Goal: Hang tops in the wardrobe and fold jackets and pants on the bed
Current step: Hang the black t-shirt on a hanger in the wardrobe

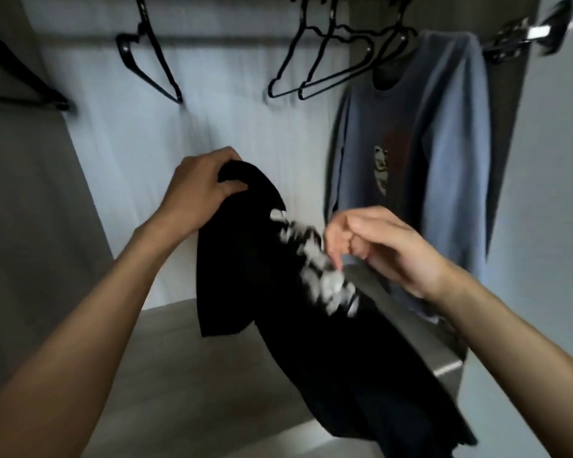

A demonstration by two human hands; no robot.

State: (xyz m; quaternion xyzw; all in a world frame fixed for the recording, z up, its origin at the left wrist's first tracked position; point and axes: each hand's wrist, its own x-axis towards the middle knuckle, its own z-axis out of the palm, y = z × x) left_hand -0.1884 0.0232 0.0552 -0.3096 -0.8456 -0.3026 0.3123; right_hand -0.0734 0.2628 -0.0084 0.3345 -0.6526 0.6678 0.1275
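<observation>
A black top [278, 309] with a white print hangs in front of the open wardrobe. My left hand [199, 183] grips its upper end, bunched in the fingers. My right hand [377, 249] sits at the printed edge with its fingers loosely curled. Motion blur hides whether they pinch the cloth. A blue-grey long-sleeved top [444, 143] with a chest print hangs on a black hanger at the right end of the rail [229, 38].
Two empty black hangers [311, 71] hang mid-rail and another [153, 61] further left. The wardrobe's grey side wall [30, 193] is on the left, its pale floor [186, 358] below. A grey box-like unit [444, 368] stands under the hung top.
</observation>
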